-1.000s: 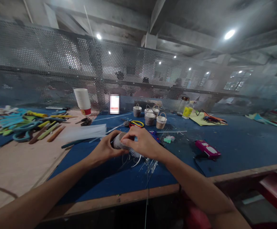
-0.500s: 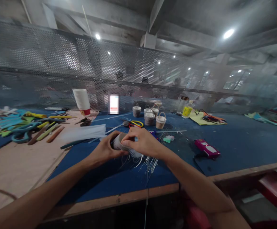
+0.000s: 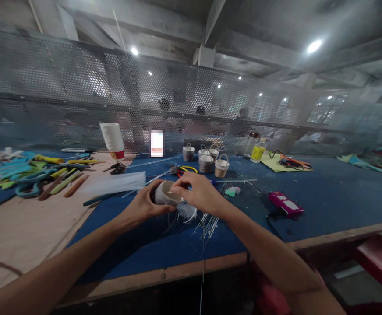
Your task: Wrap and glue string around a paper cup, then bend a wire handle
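My left hand [image 3: 144,206] is wrapped round a small round woven basket [image 3: 164,195], held just above the blue table mat [image 3: 325,205]. My right hand [image 3: 198,192] pinches at the basket's rim with thumb and forefinger. Pale loose strands [image 3: 186,213] hang from the basket under my right hand. Thin wires [image 3: 207,225] lie on the mat below both hands.
Several finished small baskets [image 3: 207,161] stand behind my hands. Yellow-handled scissors [image 3: 188,169], a pink tool [image 3: 285,204], two jars [image 3: 255,148], a paper cup stack [image 3: 113,140] and a heap of scissors and sticks [image 3: 36,173] lie around. A perforated metal screen [image 3: 79,87] backs the table.
The basket has been turned so its open mouth shows more, and my right hand has shifted up to pinch the rim. My left hand stays where it was.
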{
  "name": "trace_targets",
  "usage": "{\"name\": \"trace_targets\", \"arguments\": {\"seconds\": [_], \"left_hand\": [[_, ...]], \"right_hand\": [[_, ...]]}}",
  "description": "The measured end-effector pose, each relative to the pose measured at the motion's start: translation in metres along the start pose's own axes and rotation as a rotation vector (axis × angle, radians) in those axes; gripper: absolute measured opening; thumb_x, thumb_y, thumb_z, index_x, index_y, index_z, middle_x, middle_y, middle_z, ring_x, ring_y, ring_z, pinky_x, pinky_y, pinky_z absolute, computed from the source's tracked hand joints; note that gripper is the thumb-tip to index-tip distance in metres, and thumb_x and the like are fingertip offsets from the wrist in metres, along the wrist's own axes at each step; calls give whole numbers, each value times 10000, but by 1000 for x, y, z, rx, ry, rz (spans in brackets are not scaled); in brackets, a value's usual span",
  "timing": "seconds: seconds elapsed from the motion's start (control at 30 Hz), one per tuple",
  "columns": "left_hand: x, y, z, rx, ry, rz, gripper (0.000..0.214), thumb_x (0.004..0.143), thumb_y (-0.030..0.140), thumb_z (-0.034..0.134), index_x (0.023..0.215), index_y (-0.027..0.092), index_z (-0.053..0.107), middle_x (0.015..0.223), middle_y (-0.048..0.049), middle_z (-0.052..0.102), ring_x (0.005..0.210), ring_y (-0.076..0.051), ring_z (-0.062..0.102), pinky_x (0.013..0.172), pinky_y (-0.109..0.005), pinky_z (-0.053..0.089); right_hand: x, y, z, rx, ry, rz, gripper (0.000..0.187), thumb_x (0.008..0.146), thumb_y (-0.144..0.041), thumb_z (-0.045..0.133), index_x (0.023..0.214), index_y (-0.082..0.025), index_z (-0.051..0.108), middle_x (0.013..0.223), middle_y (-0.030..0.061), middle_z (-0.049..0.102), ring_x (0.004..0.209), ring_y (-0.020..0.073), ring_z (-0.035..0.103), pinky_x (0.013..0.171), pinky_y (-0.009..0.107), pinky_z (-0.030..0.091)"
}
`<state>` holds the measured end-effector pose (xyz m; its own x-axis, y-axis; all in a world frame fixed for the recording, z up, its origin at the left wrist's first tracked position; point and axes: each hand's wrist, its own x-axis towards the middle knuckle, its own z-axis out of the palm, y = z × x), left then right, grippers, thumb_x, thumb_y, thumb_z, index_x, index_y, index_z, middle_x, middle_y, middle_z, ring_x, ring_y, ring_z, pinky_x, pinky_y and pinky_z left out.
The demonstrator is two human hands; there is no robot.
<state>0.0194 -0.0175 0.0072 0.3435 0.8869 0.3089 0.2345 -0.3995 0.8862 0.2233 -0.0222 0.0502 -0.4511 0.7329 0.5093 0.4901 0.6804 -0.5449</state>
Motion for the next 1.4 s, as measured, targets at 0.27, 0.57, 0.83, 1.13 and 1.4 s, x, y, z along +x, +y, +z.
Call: {"name": "trace_targets", "arguments": {"seconds": [0.27, 0.57, 0.83, 1.13, 1.4], "left_hand": [[0, 6, 0, 28, 40, -4, 532, 618, 364, 851, 1046, 170, 600, 892, -30, 652, 783, -193, 617, 679, -292, 512], [0, 0, -1, 90, 37, 28, 537, 647, 388, 841, 1077, 178, 597, 927, -25, 647, 819, -198, 615, 711, -298, 525], [-1, 0, 3, 137, 95, 69, 527, 634, 374, 843, 1063, 187, 601, 921, -16, 647, 826, -199, 617, 731, -303, 514], [-1, -1, 3, 129, 93, 98, 476, 674, 357, 822, 1067, 204, 602, 975, -47, 667, 877, -218, 640, 774, -340, 534], [-2, 2, 4, 167, 84, 90, 486, 683, 378, 827, 1061, 195, 585, 976, -30, 659, 906, -220, 642, 792, -316, 533]], "right_hand": [[-3, -9, 0, 125, 141, -30, 74, 926, -237, 670, 941, -219, 740, 965, 16, 749, 909, 149, 665, 836, 286, 473], [-7, -12, 14, 37, 222, -129, 59, 889, -206, 721, 941, -226, 740, 938, -1, 756, 887, 146, 673, 878, 312, 444], [-7, -12, 22, -128, 331, -67, 72, 883, -284, 738, 947, -261, 758, 924, 7, 651, 959, 174, 606, 910, 358, 371], [-7, -13, 27, -114, 313, -39, 26, 863, -241, 743, 844, -228, 731, 870, -6, 654, 886, 159, 601, 915, 353, 372], [-7, -14, 25, -91, 225, -3, 32, 881, -241, 723, 867, -233, 751, 873, -5, 647, 887, 160, 593, 914, 352, 349]]}}
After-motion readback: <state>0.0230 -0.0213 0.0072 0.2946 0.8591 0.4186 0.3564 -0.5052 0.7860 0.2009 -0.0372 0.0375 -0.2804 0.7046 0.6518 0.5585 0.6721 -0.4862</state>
